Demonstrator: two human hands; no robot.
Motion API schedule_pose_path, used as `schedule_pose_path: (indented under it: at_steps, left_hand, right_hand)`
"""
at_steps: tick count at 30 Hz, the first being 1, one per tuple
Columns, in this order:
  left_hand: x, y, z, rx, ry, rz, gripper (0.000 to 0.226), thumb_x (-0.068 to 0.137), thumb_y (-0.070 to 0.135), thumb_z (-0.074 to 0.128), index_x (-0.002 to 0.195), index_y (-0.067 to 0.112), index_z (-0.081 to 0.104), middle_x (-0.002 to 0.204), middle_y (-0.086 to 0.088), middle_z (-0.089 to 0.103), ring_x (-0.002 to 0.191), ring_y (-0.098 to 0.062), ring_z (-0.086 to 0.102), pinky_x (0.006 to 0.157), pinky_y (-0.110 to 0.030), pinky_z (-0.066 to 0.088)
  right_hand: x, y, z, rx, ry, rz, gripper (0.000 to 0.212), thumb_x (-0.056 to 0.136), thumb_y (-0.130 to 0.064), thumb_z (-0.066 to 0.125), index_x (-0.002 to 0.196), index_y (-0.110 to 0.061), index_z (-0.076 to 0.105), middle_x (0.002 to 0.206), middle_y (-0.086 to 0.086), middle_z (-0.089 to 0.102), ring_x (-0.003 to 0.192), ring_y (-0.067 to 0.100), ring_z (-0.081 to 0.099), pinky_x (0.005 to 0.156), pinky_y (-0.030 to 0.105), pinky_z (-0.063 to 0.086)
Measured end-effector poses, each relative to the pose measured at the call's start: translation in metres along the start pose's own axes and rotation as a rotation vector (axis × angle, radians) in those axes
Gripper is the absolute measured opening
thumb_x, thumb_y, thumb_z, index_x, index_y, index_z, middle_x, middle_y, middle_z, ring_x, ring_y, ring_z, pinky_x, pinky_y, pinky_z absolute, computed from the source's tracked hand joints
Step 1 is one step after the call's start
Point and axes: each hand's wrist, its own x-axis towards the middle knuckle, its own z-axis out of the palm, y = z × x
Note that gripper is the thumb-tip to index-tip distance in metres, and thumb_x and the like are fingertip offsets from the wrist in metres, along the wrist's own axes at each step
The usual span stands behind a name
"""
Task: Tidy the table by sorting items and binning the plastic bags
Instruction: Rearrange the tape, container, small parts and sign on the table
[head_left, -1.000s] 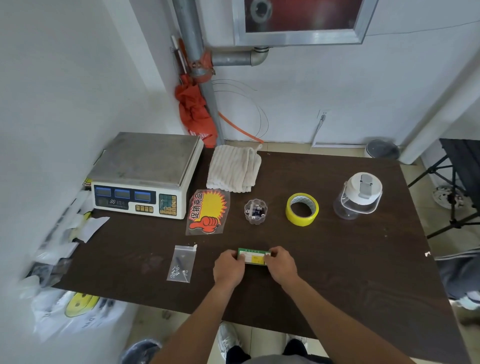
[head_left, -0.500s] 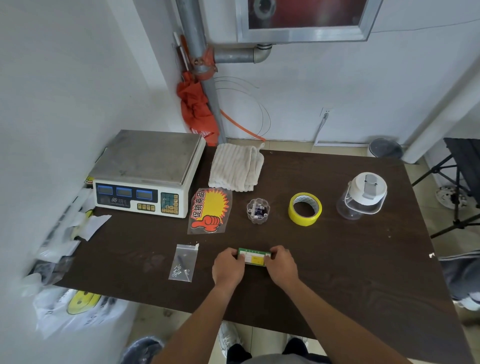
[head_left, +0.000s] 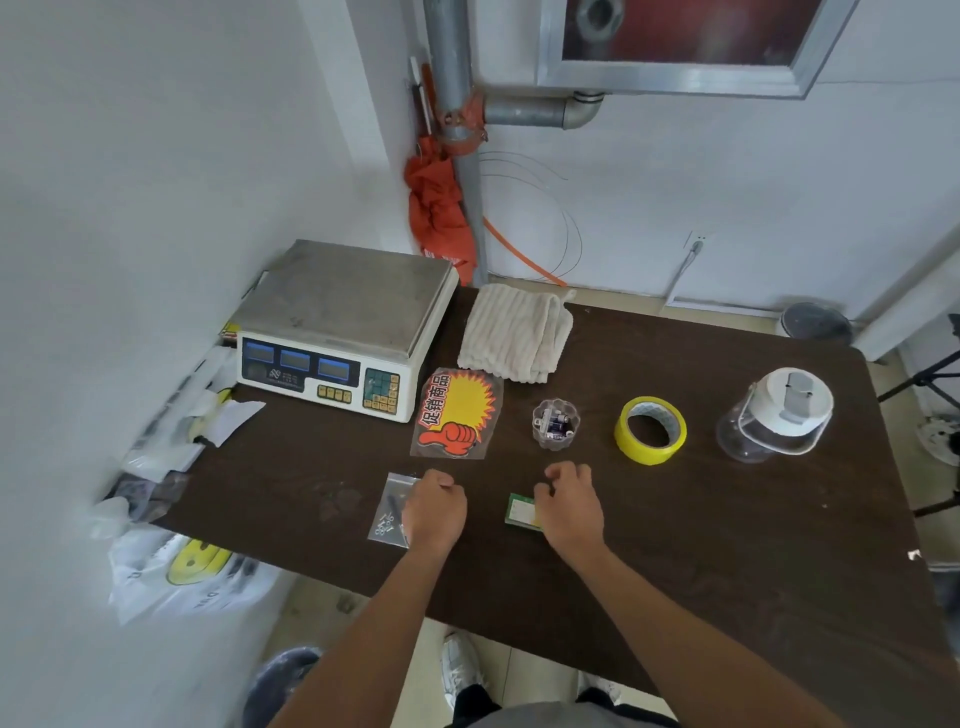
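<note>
A: Both hands are low over the dark brown table (head_left: 727, 545), near its front edge. The left hand (head_left: 435, 512) is on the right edge of a small clear bag (head_left: 390, 512), fingers curled loosely over it; I can't tell whether it has a grip.

B: That bag is thin glossy plastic, a narrow rectangle, long axis running roughly twelve to six, sealed end at twelve. Small metal screws are heaped at its six o'clock end.

A: The right hand (head_left: 570, 506) is half curled, knuckles up, covering the right part of a small green card (head_left: 520, 512). Holding or just resting? Can't tell.

B: The card is flat with a yellow patch, just beside the hand at its nine o'clock.

A: At twelve o'clock from the hands, a glossy sleeve holds a sticker (head_left: 457, 414), a yellow starburst with a red thumbs-up, long axis twelve to six.

B: To its three o'clock come a ribbed clear cup (head_left: 556, 424), then a yellow tape roll (head_left: 650, 429) lying flat, then a clear jar (head_left: 774, 415) with a white lid.

A: At the back sit a metal-topped scale (head_left: 343, 325) and a folded ribbed towel (head_left: 517, 332). Crumpled white plastic bags (head_left: 182, 566) hang off the table's nine o'clock edge.
</note>
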Motion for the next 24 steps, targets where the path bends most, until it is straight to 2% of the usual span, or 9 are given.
schedule_pose_path:
  at_steps: [2, 5, 7, 10, 14, 16, 19, 22, 24]
  left_hand:
    - [0.005, -0.008, -0.01, -0.004, 0.032, -0.002, 0.024, 0.097, 0.022, 0.055, 0.115, 0.017, 0.069, 0.115, -0.007, 0.071, 0.108, -0.027, 0.065, 0.085, -0.036, 0.05]
    - [0.013, -0.021, -0.027, 0.016, 0.072, -0.031, 0.024, 0.096, 0.022, 0.055, 0.113, 0.018, 0.071, 0.114, -0.006, 0.07, 0.107, -0.027, 0.065, 0.084, -0.034, 0.048]
    - [0.02, -0.031, -0.037, 0.043, 0.099, -0.04, 0.024, 0.096, 0.022, 0.053, 0.111, 0.018, 0.071, 0.112, -0.006, 0.07, 0.104, -0.027, 0.066, 0.085, -0.034, 0.051]
    - [0.027, -0.05, -0.048, 0.056, 0.115, -0.089, 0.028, 0.098, 0.027, 0.049, 0.115, 0.015, 0.067, 0.114, -0.008, 0.067, 0.103, -0.026, 0.065, 0.088, -0.036, 0.054]
    - [0.032, -0.078, -0.054, 0.069, 0.014, -0.141, 0.032, 0.096, 0.04, 0.057, 0.118, 0.017, 0.063, 0.118, -0.008, 0.062, 0.108, -0.028, 0.063, 0.093, -0.043, 0.054]
    - [0.033, -0.086, -0.056, 0.085, 0.003, -0.126, 0.033, 0.097, 0.042, 0.056, 0.117, 0.016, 0.063, 0.115, -0.006, 0.066, 0.106, -0.025, 0.064, 0.089, -0.039, 0.055]
    - [0.034, -0.089, -0.061, 0.069, -0.051, -0.113, 0.033, 0.098, 0.045, 0.055, 0.115, 0.017, 0.062, 0.107, -0.003, 0.069, 0.099, -0.021, 0.066, 0.078, -0.031, 0.051]
    - [0.04, -0.095, -0.067, 0.028, -0.091, -0.146, 0.032, 0.091, 0.039, 0.061, 0.114, 0.016, 0.065, 0.107, -0.005, 0.071, 0.099, -0.024, 0.067, 0.075, -0.032, 0.05]
    - [0.041, -0.095, -0.069, -0.008, -0.113, -0.157, 0.023, 0.087, 0.035, 0.064, 0.097, 0.016, 0.07, 0.094, -0.004, 0.071, 0.093, -0.026, 0.068, 0.068, -0.03, 0.045]
  right_hand:
    - [0.001, -0.015, 0.007, -0.006, -0.05, -0.059, 0.014, 0.098, -0.025, 0.056, 0.111, -0.022, 0.059, 0.111, -0.004, 0.049, 0.1, 0.017, 0.061, 0.08, 0.029, 0.044]
    - [0.0, -0.036, 0.019, -0.006, -0.106, -0.119, 0.005, 0.098, -0.023, 0.056, 0.099, -0.023, 0.061, 0.103, -0.006, 0.053, 0.086, 0.011, 0.06, 0.076, 0.03, 0.047]
    - [0.0, -0.048, 0.027, -0.011, -0.129, -0.136, 0.01, 0.098, -0.023, 0.054, 0.099, -0.02, 0.063, 0.102, -0.006, 0.057, 0.085, 0.012, 0.058, 0.075, 0.03, 0.042]
    - [-0.003, -0.064, 0.042, -0.01, -0.257, -0.087, 0.018, 0.098, -0.027, 0.049, 0.102, -0.019, 0.065, 0.096, -0.003, 0.063, 0.089, 0.018, 0.058, 0.077, 0.03, 0.04]
    - [-0.012, -0.08, 0.066, 0.022, -0.452, -0.013, 0.015, 0.09, -0.029, 0.05, 0.093, -0.022, 0.063, 0.087, -0.002, 0.069, 0.09, 0.023, 0.068, 0.085, 0.043, 0.055]
    - [-0.02, -0.086, 0.078, 0.001, -0.542, -0.016, 0.014, 0.091, -0.028, 0.053, 0.098, -0.019, 0.062, 0.086, 0.002, 0.068, 0.088, 0.025, 0.068, 0.084, 0.043, 0.054]
    - [-0.029, -0.093, 0.091, -0.043, -0.602, -0.018, 0.025, 0.092, -0.031, 0.052, 0.112, -0.017, 0.059, 0.092, 0.003, 0.067, 0.085, 0.021, 0.065, 0.076, 0.038, 0.051]
    - [-0.03, -0.098, 0.098, -0.002, -0.614, 0.013, 0.027, 0.092, -0.03, 0.053, 0.116, -0.016, 0.054, 0.104, 0.005, 0.066, 0.094, 0.02, 0.066, 0.084, 0.04, 0.055]
    - [-0.03, -0.101, 0.1, 0.062, -0.625, 0.071, 0.03, 0.093, -0.027, 0.054, 0.12, -0.015, 0.051, 0.109, 0.008, 0.065, 0.098, 0.022, 0.068, 0.084, 0.038, 0.057]
